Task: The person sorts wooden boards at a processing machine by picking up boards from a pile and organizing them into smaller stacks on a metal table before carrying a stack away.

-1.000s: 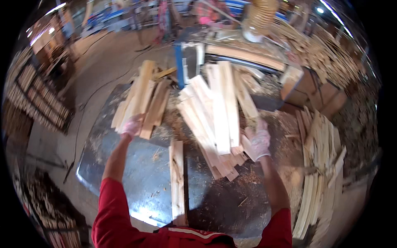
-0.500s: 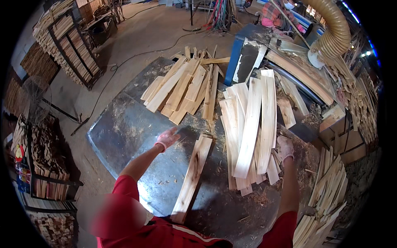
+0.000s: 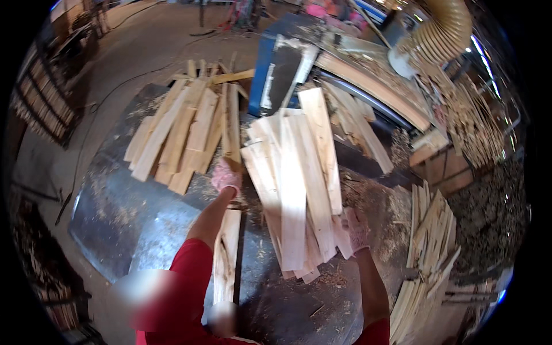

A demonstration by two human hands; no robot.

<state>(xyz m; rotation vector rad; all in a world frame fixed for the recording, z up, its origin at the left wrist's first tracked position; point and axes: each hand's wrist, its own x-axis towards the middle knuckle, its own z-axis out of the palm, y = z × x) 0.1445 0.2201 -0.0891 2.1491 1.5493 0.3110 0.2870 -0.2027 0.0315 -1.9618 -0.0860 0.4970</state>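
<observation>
Taking the middle of the view as the clock's centre, a dark metal rack [image 3: 47, 102] between 9 and 10 o'clock holds stacked wood strips, and a second rack [image 3: 75, 299] near 8 o'clock holds more, too dim to tell apart. The brown box-like panels [image 3: 451, 171] at 3 o'clock do not show what is inside them. On the dark table [image 3: 115, 230], the left pile [image 3: 178, 132] of boards fans out at 10 o'clock, the central pile [image 3: 294, 195] lies at the centre, and a single board [image 3: 226, 247] lies at 7 o'clock. The gloved left hand [image 3: 226, 176], just off centre at 9 o'clock, is at the near end of the left pile's rightmost board; whether its fingers are closed on the wood cannot be told. The gloved right hand [image 3: 355, 228], at 4 o'clock, lies against the central pile's right edge, and its grip cannot be made out either. Half a second ago the left hand was over bare tabletop between the left pile and the single board, fingers spread; the right hand was already beside the central pile. The whole table now sits farther toward 9 o'clock, the camera having turned.
</observation>
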